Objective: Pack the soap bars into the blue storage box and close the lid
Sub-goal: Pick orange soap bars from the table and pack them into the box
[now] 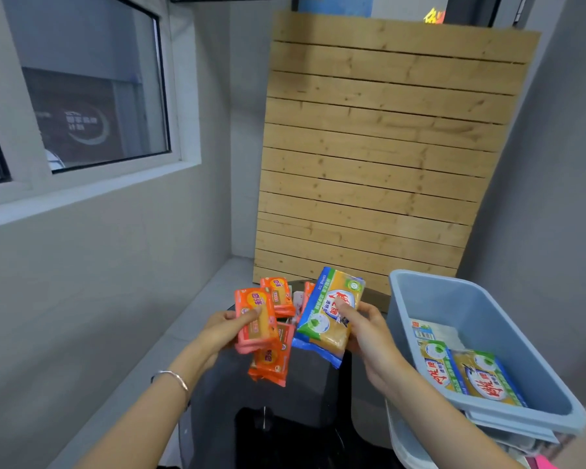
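My left hand [224, 330] holds an orange-wrapped soap bar [256, 321] above the dark table [305, 394]. My right hand [366, 336] grips a larger yellow soap pack with a blue and green wrapper [332, 313], lifted and tilted, just left of the blue storage box [481, 316]. The box stands open at the right, with several yellow soap packs [477, 377] lying flat on its bottom. More orange soap bars lie on the table: one behind my left hand [278, 294] and one below it [269, 363]. A pale lid [406, 441] lies under the box.
A wooden slatted panel [379, 147] leans against the wall behind the table. A grey wall with a window [92, 96] runs along the left. The table's near edge is dark and glossy. A bracelet [175, 377] sits on my left wrist.
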Motion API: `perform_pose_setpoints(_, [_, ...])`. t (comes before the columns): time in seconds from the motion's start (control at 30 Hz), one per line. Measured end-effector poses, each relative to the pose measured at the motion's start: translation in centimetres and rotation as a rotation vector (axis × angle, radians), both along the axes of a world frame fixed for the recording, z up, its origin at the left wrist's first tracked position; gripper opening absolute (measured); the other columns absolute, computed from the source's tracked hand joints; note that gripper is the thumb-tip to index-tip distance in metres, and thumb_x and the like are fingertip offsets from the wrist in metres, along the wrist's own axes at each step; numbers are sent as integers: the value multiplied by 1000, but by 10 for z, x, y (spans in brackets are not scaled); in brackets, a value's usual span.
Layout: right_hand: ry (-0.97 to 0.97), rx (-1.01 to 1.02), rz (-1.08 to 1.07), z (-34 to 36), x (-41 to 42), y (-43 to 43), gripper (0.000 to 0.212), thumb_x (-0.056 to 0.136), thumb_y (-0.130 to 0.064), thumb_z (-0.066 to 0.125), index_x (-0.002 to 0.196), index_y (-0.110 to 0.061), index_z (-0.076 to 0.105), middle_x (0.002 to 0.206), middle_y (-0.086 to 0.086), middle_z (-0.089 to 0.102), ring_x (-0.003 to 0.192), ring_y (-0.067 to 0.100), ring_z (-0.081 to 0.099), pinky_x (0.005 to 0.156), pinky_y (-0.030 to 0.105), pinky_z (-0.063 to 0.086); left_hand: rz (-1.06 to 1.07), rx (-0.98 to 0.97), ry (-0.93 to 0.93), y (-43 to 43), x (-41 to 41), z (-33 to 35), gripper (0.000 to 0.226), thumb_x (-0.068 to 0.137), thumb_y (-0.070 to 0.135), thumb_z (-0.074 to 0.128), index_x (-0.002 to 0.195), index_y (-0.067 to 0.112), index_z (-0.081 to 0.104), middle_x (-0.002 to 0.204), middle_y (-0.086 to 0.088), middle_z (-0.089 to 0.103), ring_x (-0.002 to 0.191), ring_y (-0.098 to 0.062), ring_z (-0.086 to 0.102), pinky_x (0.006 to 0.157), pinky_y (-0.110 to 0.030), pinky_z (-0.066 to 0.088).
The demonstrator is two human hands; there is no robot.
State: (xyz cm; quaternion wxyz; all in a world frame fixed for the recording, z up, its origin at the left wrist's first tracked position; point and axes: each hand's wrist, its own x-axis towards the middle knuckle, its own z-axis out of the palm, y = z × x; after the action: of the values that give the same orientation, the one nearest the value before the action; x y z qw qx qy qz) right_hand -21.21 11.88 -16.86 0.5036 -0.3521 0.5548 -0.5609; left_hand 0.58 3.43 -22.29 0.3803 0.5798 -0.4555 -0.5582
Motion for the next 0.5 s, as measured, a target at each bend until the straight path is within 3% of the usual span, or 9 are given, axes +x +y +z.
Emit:
perform_pose_setpoints(0.1, [39, -85, 9, 20, -13, 2, 52, 85, -23, 67, 129, -15, 41, 98, 4, 72, 81, 21, 70, 68, 32, 54, -25, -100, 157, 0, -11, 31, 57, 76, 33, 72, 125, 15, 49, 108, -12, 70, 94, -25, 68, 89, -39, 53])
perform_pose_setpoints(0.2, [56, -205, 13, 48, -40, 10, 65, 83, -18, 68, 134, -39, 33, 97, 7, 73, 83, 27, 69, 77, 38, 55, -145, -248, 234, 10, -37, 73, 50, 81, 22, 68, 123, 32, 44, 101, -1, 68, 77, -12, 70, 60, -24, 57])
perform_pose_setpoints(0.27, [105, -264, 28, 67, -66, 18, 67, 83, -18, 68, 133, -48, 35, 98, 9, 72, 78, 26, 71, 74, 37, 57, -240, -317, 238, 17, -58, 95, 45, 82, 21, 67, 120, 31, 46, 97, -1, 69, 69, -8, 70, 53, -20, 54])
perform_pose_setpoints(0.37, [187, -284, 13, 85, -112, 30, 60, 83, -20, 68, 131, -42, 41, 101, 11, 70, 66, 17, 72, 56, 26, 56, -354, -364, 235, 26, -96, 116, 35, 83, 22, 65, 114, 25, 50, 93, -5, 70, 71, -13, 71, 60, -26, 59])
perform_pose_setpoints(0.5, [263, -258, -15, 89, -168, 44, 50, 84, -17, 66, 126, -29, 43, 96, 8, 74, 66, 15, 72, 51, 21, 54, -435, -381, 213, 30, -151, 124, 31, 83, 22, 66, 110, 24, 51, 89, -1, 71, 69, -11, 70, 65, -29, 58])
